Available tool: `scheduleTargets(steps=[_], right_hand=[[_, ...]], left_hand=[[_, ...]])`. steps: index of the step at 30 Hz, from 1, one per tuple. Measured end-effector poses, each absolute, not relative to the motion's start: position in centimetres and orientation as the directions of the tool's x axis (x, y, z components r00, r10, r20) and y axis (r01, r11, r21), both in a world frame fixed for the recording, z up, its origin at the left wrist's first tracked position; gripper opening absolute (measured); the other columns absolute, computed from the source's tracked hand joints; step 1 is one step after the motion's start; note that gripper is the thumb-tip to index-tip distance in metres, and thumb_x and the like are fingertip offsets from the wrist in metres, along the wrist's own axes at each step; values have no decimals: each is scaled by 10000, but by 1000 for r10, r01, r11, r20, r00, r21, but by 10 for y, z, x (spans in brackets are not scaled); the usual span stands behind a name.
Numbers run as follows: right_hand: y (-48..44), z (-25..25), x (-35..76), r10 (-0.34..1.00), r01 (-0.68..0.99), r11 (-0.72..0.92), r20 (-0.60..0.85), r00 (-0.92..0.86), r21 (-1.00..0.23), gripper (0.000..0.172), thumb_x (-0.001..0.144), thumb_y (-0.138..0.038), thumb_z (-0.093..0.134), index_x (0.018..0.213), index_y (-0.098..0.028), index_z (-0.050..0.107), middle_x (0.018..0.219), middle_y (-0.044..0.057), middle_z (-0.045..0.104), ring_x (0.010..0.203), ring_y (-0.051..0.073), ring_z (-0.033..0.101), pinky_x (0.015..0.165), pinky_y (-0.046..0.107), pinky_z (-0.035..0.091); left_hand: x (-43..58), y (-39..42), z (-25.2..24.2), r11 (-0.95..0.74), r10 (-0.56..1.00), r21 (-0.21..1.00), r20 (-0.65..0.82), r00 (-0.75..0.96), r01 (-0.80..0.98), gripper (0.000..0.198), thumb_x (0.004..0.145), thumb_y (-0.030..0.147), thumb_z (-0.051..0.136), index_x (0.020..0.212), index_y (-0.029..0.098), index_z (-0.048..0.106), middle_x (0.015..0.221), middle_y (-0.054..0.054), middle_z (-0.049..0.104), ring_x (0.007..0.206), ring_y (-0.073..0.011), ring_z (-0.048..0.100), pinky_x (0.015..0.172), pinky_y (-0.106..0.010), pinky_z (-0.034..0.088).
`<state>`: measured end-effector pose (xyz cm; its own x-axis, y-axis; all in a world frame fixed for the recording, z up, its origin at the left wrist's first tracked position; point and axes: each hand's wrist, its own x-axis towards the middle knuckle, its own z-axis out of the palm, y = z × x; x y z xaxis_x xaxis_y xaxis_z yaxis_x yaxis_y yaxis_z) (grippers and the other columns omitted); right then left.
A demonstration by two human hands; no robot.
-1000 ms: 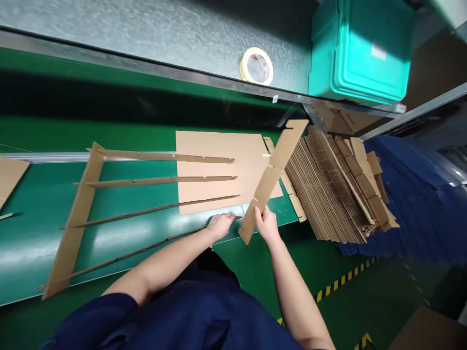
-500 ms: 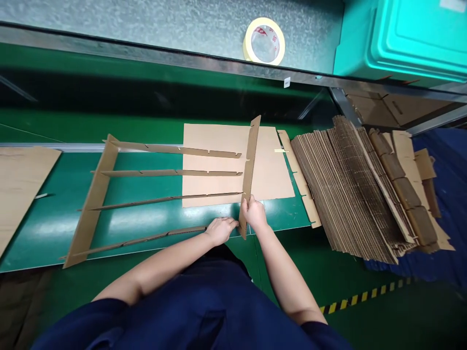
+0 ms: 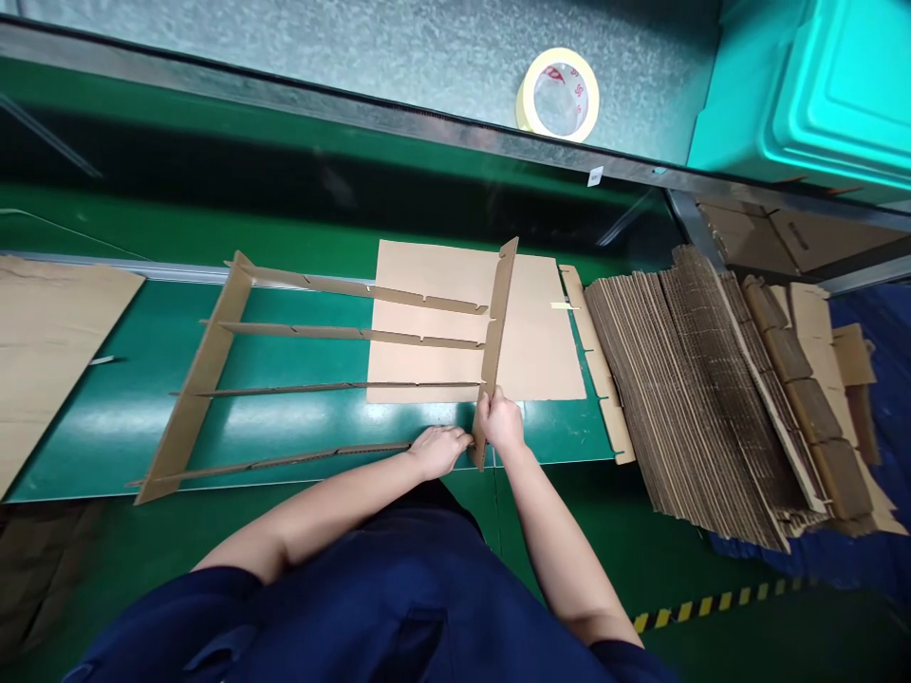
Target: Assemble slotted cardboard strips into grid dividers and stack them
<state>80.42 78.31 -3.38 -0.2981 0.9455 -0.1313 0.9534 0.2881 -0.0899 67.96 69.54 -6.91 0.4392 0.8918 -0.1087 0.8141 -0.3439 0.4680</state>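
My right hand [image 3: 502,423] grips a slotted cardboard strip [image 3: 498,313] near its front end; the strip stands on edge across the ends of several long strips. My left hand [image 3: 439,450] is closed around the right end of the nearest long cardboard strip [image 3: 299,459], right beside the crosswise one. Farther back, other notched strips [image 3: 313,332] run left to right, their right ends at or close to the crosswise strip. On the left, another cardboard cross strip [image 3: 203,379] joins their far ends. A flat cardboard sheet [image 3: 545,356] lies under the right part.
A dense stack of cardboard strips [image 3: 661,398] stands at the right, with a single slotted strip [image 3: 594,360] flat beside it. Cardboard [image 3: 57,351] lies at the left. The metal shelf [image 3: 320,57] above carries a tape roll [image 3: 527,100] and a teal bin [image 3: 840,104].
The view has shifted slightly, so most things appear a little farther right. Both hands keep their grips at the front joint, and the crosswise strip sits closer against the long strips' ends.
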Motion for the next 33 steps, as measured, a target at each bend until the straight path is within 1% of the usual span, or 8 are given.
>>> scheduleTargets(steps=[14, 18, 20, 23, 25, 27, 29, 33], right_hand=[[786, -36, 802, 951, 960, 267, -136, -276, -81, 300, 956, -302, 297, 990, -117, 531, 744, 92, 677, 626, 183, 616, 575, 258, 341], [783, -46, 801, 953, 961, 261, -134, -271, -85, 291, 956, -302, 303, 989, -124, 531, 737, 86, 676, 622, 183, 614, 567, 257, 332], [782, -50, 801, 958, 963, 250, -122, -261, -99, 296, 959, -308, 299, 979, -127, 532, 733, 82, 674, 626, 179, 614, 568, 253, 331], [782, -52, 803, 958, 962, 247, -122, -260, -118, 302, 962, -325, 304, 978, -131, 535, 737, 81, 678, 631, 174, 615, 568, 246, 330], [784, -51, 803, 957, 964, 242, -138, -256, -114, 308, 965, -334, 307, 993, -134, 539, 748, 82, 683, 636, 175, 618, 567, 243, 330], [785, -50, 804, 956, 966, 236, -155, -250, -104, 313, 967, -335, 305, 1014, -135, 541, 761, 85, 687, 647, 176, 623, 575, 242, 338], [786, -49, 804, 954, 967, 237, -168, -250, -96, 315, 969, -335, 302, 1030, -137, 539, 779, 89, 691, 663, 179, 631, 589, 244, 352], [786, -47, 802, 948, 969, 235, -206, -245, -69, 311, 969, -336, 297, 1022, -145, 536, 787, 89, 696, 694, 191, 650, 612, 258, 381]], left_hand=[[680, 699, -67, -381, 866, 440, -137, 480, 813, 283, 825, 133, 490, 1083, 207, 579, 992, -58, 653, 960, -207, 602, 793, -335, 490], [682, 693, -67, -399, 862, 445, -117, 494, 802, 225, 848, 179, 493, 1050, 199, 591, 974, -50, 655, 943, -210, 601, 790, -348, 486], [680, 693, -65, -390, 874, 477, -79, 480, 787, 197, 884, 290, 488, 1011, 197, 605, 964, -48, 658, 934, -202, 601, 790, -342, 483], [671, 705, -59, -384, 913, 516, 86, 399, 766, 313, 901, 446, 456, 1029, 207, 612, 1061, -57, 648, 1030, -204, 569, 867, -354, 452], [662, 720, -55, -373, 928, 487, 205, 311, 790, 367, 895, 469, 463, 1123, 208, 584, 1192, -73, 605, 1166, -229, 496, 966, -395, 393], [655, 739, -53, -353, 932, 428, 240, 272, 832, 418, 878, 447, 508, 1212, 195, 534, 1289, -85, 552, 1261, -251, 415, 1040, -429, 322], [650, 756, -53, -313, 949, 371, 155, 274, 874, 409, 880, 370, 525, 1247, 190, 503, 1299, -84, 549, 1253, -243, 432, 1034, -417, 331], [647, 776, -57, -213, 972, 321, -31, 235, 923, 314, 900, 153, 425, 1191, 209, 532, 1103, -60, 658, 980, -190, 614, 806, -336, 455]])
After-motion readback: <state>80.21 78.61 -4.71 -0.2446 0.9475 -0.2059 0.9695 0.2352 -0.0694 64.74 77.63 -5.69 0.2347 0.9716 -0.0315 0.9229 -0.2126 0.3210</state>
